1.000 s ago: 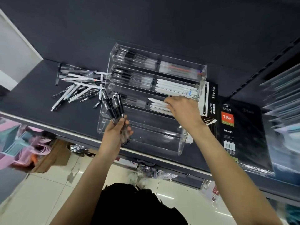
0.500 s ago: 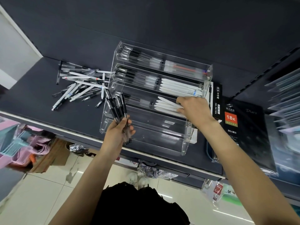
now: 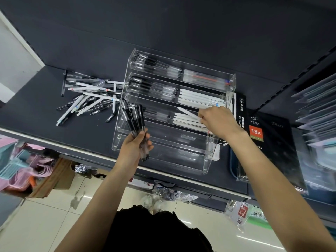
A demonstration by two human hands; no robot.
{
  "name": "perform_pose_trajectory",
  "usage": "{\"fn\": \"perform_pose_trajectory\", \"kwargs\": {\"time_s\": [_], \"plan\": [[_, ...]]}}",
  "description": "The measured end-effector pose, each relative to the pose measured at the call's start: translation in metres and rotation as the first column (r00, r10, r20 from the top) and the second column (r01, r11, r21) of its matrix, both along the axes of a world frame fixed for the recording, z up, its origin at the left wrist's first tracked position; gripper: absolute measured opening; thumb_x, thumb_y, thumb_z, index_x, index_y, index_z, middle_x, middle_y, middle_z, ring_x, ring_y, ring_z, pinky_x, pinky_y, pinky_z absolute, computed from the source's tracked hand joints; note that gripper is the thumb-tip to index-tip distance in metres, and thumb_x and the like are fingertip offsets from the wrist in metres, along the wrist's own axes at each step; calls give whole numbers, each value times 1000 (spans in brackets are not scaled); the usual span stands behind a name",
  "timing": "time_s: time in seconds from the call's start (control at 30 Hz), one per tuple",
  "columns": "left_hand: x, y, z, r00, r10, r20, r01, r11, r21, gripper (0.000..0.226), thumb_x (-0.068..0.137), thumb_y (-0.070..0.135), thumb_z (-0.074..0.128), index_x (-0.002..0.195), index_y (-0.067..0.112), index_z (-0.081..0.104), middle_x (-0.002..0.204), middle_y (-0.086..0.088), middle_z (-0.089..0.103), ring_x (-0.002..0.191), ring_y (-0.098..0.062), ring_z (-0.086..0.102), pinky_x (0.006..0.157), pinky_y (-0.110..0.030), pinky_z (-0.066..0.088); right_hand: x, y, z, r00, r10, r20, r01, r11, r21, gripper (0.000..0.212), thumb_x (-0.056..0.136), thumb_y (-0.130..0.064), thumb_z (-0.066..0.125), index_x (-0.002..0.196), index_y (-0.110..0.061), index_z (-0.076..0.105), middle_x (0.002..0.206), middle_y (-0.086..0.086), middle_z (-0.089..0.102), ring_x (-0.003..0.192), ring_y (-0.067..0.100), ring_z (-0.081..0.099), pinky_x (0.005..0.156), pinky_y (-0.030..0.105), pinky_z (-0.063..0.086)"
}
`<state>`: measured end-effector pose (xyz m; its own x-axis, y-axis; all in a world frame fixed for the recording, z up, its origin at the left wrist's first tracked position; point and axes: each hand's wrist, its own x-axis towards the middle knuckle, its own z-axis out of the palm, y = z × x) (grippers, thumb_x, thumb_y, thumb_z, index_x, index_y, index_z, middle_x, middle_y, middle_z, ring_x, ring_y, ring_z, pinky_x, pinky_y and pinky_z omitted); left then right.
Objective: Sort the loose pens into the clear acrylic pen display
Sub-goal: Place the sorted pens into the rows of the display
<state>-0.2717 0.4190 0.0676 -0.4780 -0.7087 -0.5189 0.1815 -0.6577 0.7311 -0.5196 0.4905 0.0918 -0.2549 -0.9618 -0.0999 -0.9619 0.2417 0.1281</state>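
While my head tilts down over the dark shelf (image 3: pixel 45 113), the loose pens (image 3: pixel 87 99) lie in a jumbled heap at its left, most with their long axes running roughly left to right, a few crossing them at angles; one dark pen at the far left stands nearly straight up the frame. Just right of the heap, my left hand (image 3: pixel 133 147) curls round a bundle of black pens (image 3: pixel 135 122), their long axes pointing up and slightly left, away from me, the lower ends sticking out under my fingers. Behind it sits the clear acrylic pen display (image 3: pixel 163 155), its stepped tiers holding pens laid lengthwise, left to right: black ones in the left halves, white ones in the right. The two nearest tiers look bare, though glare makes that hard to judge. My right hand (image 3: pixel 217 121) reaches into the third tier's right half, fingertips pinching a white pen (image 3: pixel 188 112) whose tip points left and slightly up. Motion blur smears the upper tiers. A black diary box (image 3: pixel 269 135) sits at right, partly hidden by my forearm.
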Motion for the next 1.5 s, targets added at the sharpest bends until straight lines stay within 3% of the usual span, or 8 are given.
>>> {"fn": "perform_pose_trajectory", "kwargs": {"time_s": [0.27,0.43,0.73,0.87,0.97,1.27,1.4,1.5], "plan": [[-4,1,-1,999,-23,-26,23,1000,-3,18,100,9,39,96,10,57,64,5,60,52,-6,56,58,-20,54,7,-1,0,974,15,-226,0,998,68,10,94,-24,55,102,-19,58,94,-5,64,83,20,65,58,28,37],[-4,1,-2,999,-20,-30,19,1000,-20,19,101,10,39,96,10,57,66,4,61,54,-6,57,60,-20,55,20,0,-8,941,-33,-338,46,998,33,44,31,-4,87,64,-19,62,51,-7,52,44,12,51,41,16,33],[-2,4,1,994,-30,-105,27,999,-30,17,101,8,37,100,8,54,72,2,63,63,-11,62,68,-25,56,35,6,2,945,-157,-287,110,979,-173,33,33,3,81,46,-17,57,47,-4,51,37,13,48,42,15,25],[-1,8,0,994,-46,-100,41,998,-57,18,100,9,39,104,6,56,78,0,67,69,-13,66,75,-28,58,73,7,17,970,-76,230,175,877,-448,9,87,-22,65,91,-19,72,81,-4,69,64,14,63,54,21,43],[-1,17,3,997,-34,-74,28,996,-82,18,99,11,41,104,8,59,80,-1,69,72,-13,68,77,-28,58,116,-5,20,788,-11,616,309,872,-380,20,88,-37,62,100,-24,69,92,-9,70,78,6,63,70,25,51],[18,20,-3,996,93,-19,-94,990,-103,22,100,14,40,104,10,61,102,-4,71,89,-16,70,79,-29,58,139,-37,8,220,11,976,582,801,-140,13,92,-26,57,100,-18,65,90,-8,68,86,5,64,80,25,52],[36,5,-7,971,228,-72,-230,973,-10,23,101,13,39,111,4,57,99,-6,67,81,-12,70,81,-31,56,106,-61,28,869,104,484,191,832,-522,24,92,-24,59,113,-15,67,98,1,67,80,13,61,68,29,50],[44,-5,-11,958,268,-100,-265,963,39,24,101,13,39,116,3,54,93,-6,66,76,-12,68,77,-30,57,100,-89,20,988,149,45,-122,919,-375,27,85,-22,68,111,-16,66,97,3,69,79,20,66,57,26,46]]}}
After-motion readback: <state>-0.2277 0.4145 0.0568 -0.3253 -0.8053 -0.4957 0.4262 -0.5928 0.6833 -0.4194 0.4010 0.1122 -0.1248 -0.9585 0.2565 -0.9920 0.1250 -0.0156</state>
